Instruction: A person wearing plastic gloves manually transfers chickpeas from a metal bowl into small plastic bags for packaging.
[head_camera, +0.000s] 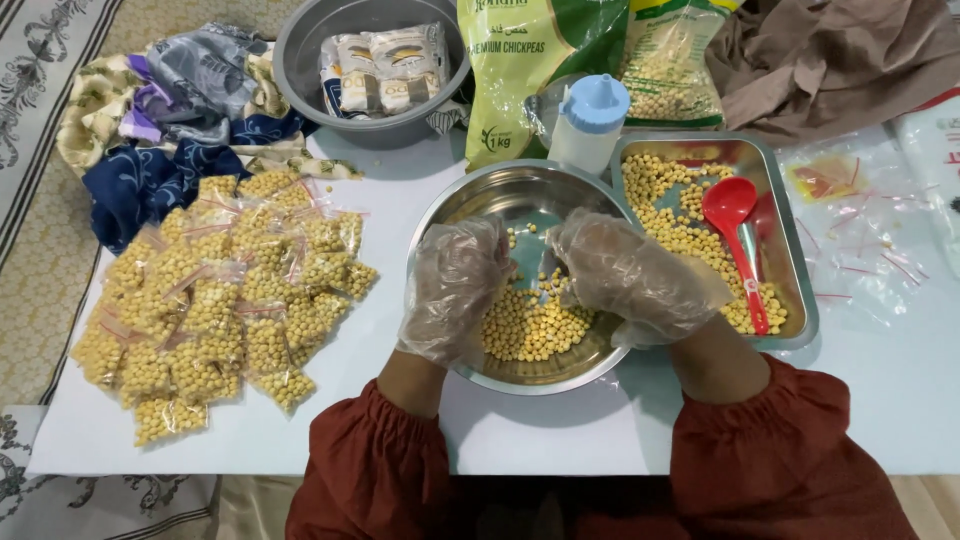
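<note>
Chickpeas (530, 325) are lying in the round steel bowl (470, 205) on the white surface (380, 420), right in front of you. Your left hand (455, 285), gloved in clear plastic, is dipping over the bowl's near rim with fingers curled loosely; whether it is holding anything, you cannot tell. Your right hand (625, 275), gloved too, is curling narrowly above the pile. A steel tray (790, 240) with a red spoon (738, 235) is sitting just beside the bowl, and small filled bags (220, 300) are lying well apart.
</note>
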